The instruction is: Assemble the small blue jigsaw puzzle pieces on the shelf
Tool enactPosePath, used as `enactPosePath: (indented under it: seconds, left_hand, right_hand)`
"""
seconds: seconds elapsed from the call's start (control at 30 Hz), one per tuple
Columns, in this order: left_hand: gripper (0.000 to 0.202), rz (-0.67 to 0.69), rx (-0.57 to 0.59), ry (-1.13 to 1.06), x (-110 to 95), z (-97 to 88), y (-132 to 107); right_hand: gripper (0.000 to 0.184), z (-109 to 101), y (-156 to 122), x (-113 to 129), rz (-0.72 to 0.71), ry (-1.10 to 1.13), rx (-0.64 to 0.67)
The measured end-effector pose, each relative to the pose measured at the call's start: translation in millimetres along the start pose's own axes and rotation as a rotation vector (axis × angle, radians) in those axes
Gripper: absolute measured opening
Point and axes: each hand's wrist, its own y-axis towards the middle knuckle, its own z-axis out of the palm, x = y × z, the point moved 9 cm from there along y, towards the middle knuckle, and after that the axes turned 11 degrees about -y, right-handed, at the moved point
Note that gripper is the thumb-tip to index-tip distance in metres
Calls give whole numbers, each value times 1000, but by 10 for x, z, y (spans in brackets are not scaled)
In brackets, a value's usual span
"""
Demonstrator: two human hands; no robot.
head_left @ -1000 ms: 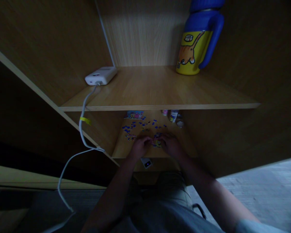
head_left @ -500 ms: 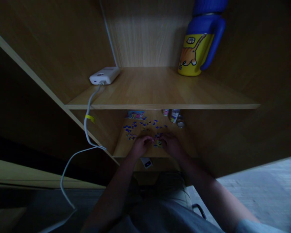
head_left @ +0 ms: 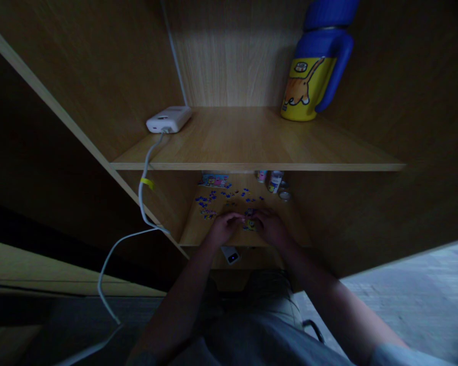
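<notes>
Two hands sit close together over the counter [head_left: 191, 238], near its front edge. The left hand [head_left: 223, 229] and the right hand [head_left: 270, 227] nearly meet above a small cluster of puzzle pieces [head_left: 249, 221], which lies between their fingers; whether either hand grips a piece cannot be told. More blue pieces [head_left: 209, 199] are scattered toward the counter's back and left. Along the back edge stand a picture card [head_left: 215, 180], a pink container [head_left: 261, 176], a small bottle [head_left: 275, 181] and a round tin [head_left: 284, 195]. Just below the front edge lies a small white device [head_left: 232, 256] with a lit screen. Above, a wooden shelf [head_left: 252, 140] carries a white power bank [head_left: 168, 119] near its left edge and a blue-and-yellow bottle [head_left: 309, 76] at the back right. A white cable [head_left: 142, 195] with a yellow tag [head_left: 147, 183] hangs from the power bank past the counter's left side. Grey floor [head_left: 412, 295] shows at lower right.
</notes>
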Motion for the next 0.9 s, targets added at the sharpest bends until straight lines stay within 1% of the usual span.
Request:
enactPosePath:
  seconds: [0.1, 0.13, 0.2, 0.27, 0.37, 0.53, 0.67, 0.77, 0.9]
  left_hand:
    - [26, -18, -70, -105, 15, 40, 15]
    - [24, -24, -69, -91, 22, 76, 22]
    - [18, -35, -34, -17, 38, 163, 38]
    - [14, -40, -3, 47, 49, 212, 49]
    - [15, -39, 4, 77, 61, 196, 52]
    - [17, -27, -46, 120, 75, 121, 15]
    - [16, -26, -50, 161, 33, 146, -3]
    - [17, -28, -48, 149, -21, 160, -6]
    - [16, -27, -25, 170, -60, 175, -11]
  right_hand:
    - [26, 0, 7, 1, 3, -14, 0]
    - [26, 1, 9, -4, 9, -23, 2]
    - [24, 1, 12, -11, 21, -39, 12]
    - [23, -6, 13, -7, 26, -48, 26]
    - [23, -31, 14, 14, 23, -41, 43]
    - [23, -30, 20, 14, 30, -31, 61]
    - [23, -12, 20, 7, 27, -29, 55]
    - [24, -14, 14, 8, 19, -38, 41]
    - [26, -6, 8, -3, 17, -36, 33]
